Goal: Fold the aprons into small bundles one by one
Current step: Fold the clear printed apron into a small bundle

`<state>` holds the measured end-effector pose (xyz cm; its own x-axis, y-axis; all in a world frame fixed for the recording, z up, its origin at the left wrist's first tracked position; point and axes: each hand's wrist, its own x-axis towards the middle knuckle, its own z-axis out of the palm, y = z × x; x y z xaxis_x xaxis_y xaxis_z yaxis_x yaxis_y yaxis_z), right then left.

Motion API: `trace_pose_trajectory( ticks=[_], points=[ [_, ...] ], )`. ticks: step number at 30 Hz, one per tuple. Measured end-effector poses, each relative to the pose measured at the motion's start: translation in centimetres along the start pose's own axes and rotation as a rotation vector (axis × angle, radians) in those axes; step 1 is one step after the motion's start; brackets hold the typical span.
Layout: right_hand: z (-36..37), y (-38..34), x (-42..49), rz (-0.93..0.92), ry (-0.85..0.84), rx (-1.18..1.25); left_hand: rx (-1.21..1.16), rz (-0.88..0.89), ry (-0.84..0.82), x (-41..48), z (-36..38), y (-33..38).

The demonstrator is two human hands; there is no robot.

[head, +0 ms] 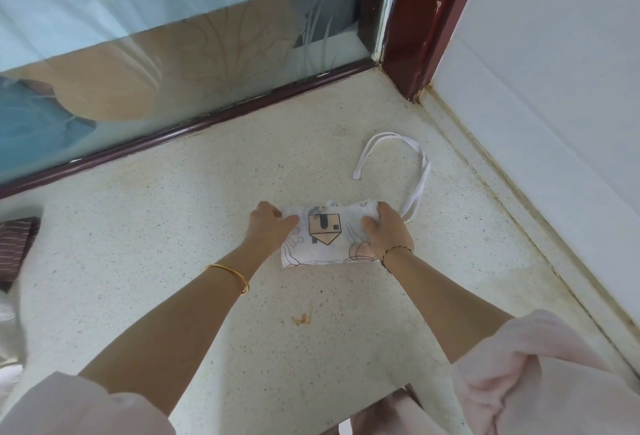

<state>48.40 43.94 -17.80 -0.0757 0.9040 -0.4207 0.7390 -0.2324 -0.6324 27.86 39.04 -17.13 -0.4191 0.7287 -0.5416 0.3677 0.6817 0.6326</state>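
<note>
Apron (folded small) lies gripped between left and right hands.

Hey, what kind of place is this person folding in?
Likely a home: a speckled stone counter in a corner, bounded by a frosted patterned glass pane in a dark red frame and a white wall.

Pink sleeves, gold bangle, seemingly braided wrist cord.
</note>
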Motion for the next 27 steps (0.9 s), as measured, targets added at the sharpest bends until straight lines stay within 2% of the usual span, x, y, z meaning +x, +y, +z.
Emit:
trace_pose_trajectory(
  ticks=[2, 6, 9, 12, 18, 27],
  points=[
    [0.2, 0.1, 0.2, 0.007, -0.028, 0.013, 0.215, 0.146, 0.059, 0.4, 0.0, 0.2],
    [0.0, -0.2, 0.1, 0.038, 0.01, 0.075, 0.559, 0.372, -0.003, 1.6, 0.0, 0.1],
    [0.0, -0.5, -0.3, -0.036, 0.063, -0.018, 0.582, 0.418, 0.018, 1.6, -0.1, 0.1],
    [-0.1, -0.4, -0.3, -0.115, 0.042, -0.161, 0.628, 0.47, 0.059, 1.1, -0.1, 0.4],
    [-0.8, -0.6, 0.6, -0.093, -0.005, -0.164, 0.643, 0.521, 0.092, 1.3, -0.2, 0.3],
    [-0.6, -1.9, 1.0, -0.066, -0.022, -0.343, 0.678, 0.515, 0.132, 2.0, 0.0, 0.3]
  ],
)
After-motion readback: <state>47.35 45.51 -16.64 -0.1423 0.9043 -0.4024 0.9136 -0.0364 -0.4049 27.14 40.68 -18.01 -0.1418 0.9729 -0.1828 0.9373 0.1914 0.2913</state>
